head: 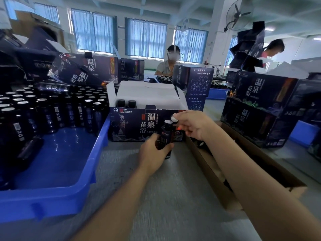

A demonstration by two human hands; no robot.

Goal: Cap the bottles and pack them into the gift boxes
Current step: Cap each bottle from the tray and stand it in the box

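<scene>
Right forearm (pixel 243 167) over carton (pixel 213 185), blue crate (pixel 52 197) left, gift box (pixel 132 126) ahead

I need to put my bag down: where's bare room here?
Bare: grey tabletop between the blue bin and the brown carton, before the open gift box; also most of the bin's front floor. Crowded: bottles fill the bin's back, boxes stack beyond.

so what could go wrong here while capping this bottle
1. The right hand pinches the cap by the fingertips only, beside the bottle's mouth and not yet on it; it might slip or seat crooked.
2. The left hand grips the bottle low down, so pressing the cap on could tip it against the gift box close behind.
</scene>
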